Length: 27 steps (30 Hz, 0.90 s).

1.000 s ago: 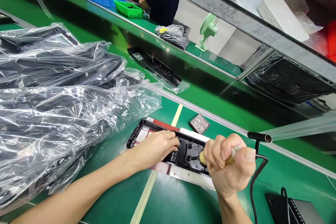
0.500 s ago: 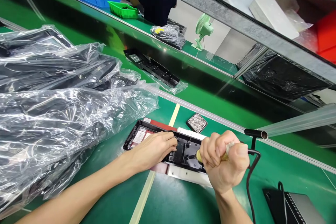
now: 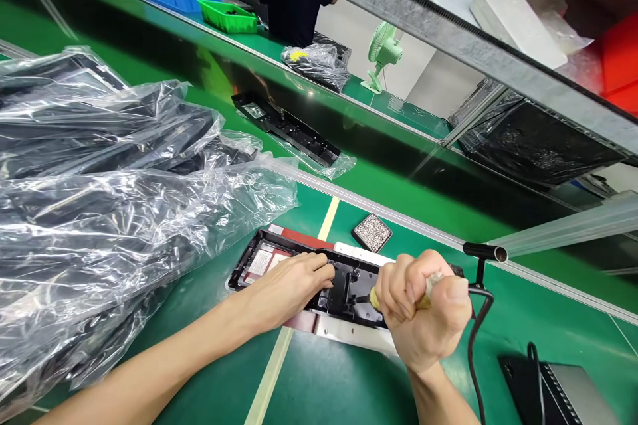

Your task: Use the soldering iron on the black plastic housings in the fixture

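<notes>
Yellow-handled tool point(image 3: 374, 299) clenched in the right grip point(image 3: 423, 312), angled into a long black housing point(image 3: 341, 279) just left of that grip. Left grip point(image 3: 299, 279) lies over the same housing, can't tell if it's pinching anything. Small black tray point(image 3: 363, 245) sits just past both grips, with a green fan point(image 3: 383, 46) way beyond.
</notes>
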### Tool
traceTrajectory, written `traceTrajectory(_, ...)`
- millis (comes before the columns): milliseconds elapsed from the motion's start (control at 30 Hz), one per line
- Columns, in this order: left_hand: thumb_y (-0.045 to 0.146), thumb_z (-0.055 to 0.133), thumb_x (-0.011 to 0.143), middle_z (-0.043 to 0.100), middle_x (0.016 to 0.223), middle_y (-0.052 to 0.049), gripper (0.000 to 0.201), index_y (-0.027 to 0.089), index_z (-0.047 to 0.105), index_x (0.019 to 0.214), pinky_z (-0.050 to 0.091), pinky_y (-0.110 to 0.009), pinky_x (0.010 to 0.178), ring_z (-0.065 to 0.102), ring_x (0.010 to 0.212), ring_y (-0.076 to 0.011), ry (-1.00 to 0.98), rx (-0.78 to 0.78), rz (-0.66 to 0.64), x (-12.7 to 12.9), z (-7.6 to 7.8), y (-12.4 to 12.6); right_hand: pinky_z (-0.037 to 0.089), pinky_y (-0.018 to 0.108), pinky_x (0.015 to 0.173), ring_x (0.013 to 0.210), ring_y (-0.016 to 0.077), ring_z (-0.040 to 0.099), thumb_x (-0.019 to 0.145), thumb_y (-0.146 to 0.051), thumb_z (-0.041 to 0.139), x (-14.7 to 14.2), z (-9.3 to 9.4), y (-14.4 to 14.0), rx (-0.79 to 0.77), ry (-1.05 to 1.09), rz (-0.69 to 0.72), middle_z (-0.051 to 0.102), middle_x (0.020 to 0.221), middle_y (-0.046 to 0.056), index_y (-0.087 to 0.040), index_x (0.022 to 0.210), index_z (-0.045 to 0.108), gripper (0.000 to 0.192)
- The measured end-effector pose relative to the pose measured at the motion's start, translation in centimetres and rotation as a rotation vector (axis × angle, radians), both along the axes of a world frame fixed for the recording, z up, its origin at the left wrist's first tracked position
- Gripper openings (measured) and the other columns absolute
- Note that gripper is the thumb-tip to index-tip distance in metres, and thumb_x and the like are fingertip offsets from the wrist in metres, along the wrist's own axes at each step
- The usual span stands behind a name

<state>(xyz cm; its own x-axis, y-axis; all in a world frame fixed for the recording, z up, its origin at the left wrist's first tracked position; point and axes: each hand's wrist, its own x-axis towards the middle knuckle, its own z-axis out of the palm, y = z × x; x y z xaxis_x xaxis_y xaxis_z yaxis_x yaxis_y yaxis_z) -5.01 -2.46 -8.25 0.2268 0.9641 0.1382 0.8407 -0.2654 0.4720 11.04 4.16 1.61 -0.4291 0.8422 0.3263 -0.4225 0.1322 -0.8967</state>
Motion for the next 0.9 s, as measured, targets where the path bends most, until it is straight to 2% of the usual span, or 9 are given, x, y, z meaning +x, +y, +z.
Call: traceTrajectory(900, 0.018, 0.04, 0.105, 0.057, 0.087, -0.001, 0.022, 0.018, 0.053, 0.087, 0.043, -0.031, 0.07, 0.056, 0.079, -0.0172, 0.013, 0.029, -0.004, 0.0, -0.01, 0.06, 0.026, 0.019, 0.034, 0.037, 0.0068, 0.027, 0.091, -0.055, 0.058, 0.16, 0.06, 0.04, -0.01, -0.005, 0.015, 0.03, 0.044, -0.008, -0.021, 0.058, 0.045, 0.049)
